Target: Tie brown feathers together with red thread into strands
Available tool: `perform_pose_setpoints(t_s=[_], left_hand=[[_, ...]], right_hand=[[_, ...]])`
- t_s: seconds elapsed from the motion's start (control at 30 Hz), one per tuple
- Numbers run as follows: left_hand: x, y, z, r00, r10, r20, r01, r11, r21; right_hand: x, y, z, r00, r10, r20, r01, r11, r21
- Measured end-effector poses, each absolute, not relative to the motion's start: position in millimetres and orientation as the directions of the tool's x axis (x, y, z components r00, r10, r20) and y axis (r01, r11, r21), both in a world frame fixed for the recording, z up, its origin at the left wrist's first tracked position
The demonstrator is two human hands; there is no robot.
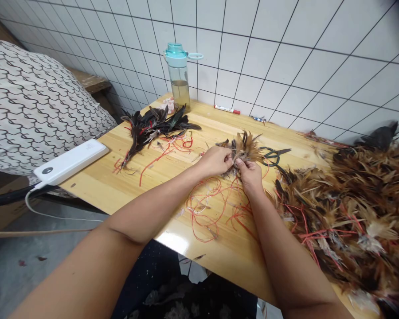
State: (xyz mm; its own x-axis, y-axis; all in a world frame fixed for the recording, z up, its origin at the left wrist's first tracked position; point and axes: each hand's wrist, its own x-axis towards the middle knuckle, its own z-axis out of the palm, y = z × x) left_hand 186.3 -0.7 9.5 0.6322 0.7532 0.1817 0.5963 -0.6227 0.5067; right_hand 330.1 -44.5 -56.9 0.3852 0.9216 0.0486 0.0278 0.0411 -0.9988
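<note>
Both hands meet at a small bunch of brown feathers [248, 146] over the middle of the wooden table. My left hand [217, 160] is closed at the bunch's left side, its fingers curled in. My right hand [250, 175] pinches the base of the bunch from the right, thumb on top. Loose red string [216, 195] lies in tangles on the table just below the hands. Dark-handled scissors [273, 155] rest right behind my right hand, blades pointing right. The exact spot where the fingertips grip is partly hidden.
A large heap of brown feathers [359, 208] covers the table's right side. Dark feathers [153, 128] lie at the left, near a water bottle [179, 84]. A red-and-white marker [226, 109] lies by the tiled wall. A white power bank [71, 160] sits at the left edge.
</note>
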Motion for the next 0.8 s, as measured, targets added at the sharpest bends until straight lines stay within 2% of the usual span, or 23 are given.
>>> perform_pose_setpoints(t_s=[0.1,0.17,0.3,0.4,0.47,0.57,0.7,0.8], left_hand=[[185.0,-1.1,10.4,0.627,0.764,0.151,0.635,-0.613,0.471],[184.7,-3.0,10.4,0.630,0.761,0.153,0.665,-0.631,0.400],[186.0,-10.2,8.8,0.659,0.723,0.208,0.678,-0.691,0.252],[186.8,-12.8,8.3,0.685,0.694,0.222,0.652,-0.720,0.239],[185.8,-10.3,8.8,0.696,0.682,0.222,0.620,-0.728,0.292],[182.5,-0.5,9.4,0.671,0.706,0.227,0.566,-0.685,0.458],[180.7,11.7,6.2,0.617,0.779,0.112,0.469,-0.478,0.743],[184.3,13.4,0.4,0.634,0.772,0.044,0.348,-0.335,0.876]], right_hand=[[330.5,-44.6,-58.5,0.365,0.929,0.061,0.085,0.032,-0.996],[330.2,-44.6,-58.9,0.380,0.920,0.089,0.178,0.022,-0.984],[330.3,-43.3,-59.2,0.384,0.892,0.237,0.336,0.104,-0.936],[332.8,-42.5,-60.5,0.398,0.871,0.288,0.393,0.121,-0.911],[335.4,-42.4,-62.4,0.420,0.873,0.249,0.390,0.074,-0.918],[338.8,-42.4,-66.1,0.427,0.889,0.165,0.318,0.023,-0.948],[339.8,-40.9,-69.7,0.396,0.906,0.151,0.249,0.052,-0.967],[338.8,-39.7,-70.2,0.373,0.913,0.162,0.250,0.070,-0.966]])
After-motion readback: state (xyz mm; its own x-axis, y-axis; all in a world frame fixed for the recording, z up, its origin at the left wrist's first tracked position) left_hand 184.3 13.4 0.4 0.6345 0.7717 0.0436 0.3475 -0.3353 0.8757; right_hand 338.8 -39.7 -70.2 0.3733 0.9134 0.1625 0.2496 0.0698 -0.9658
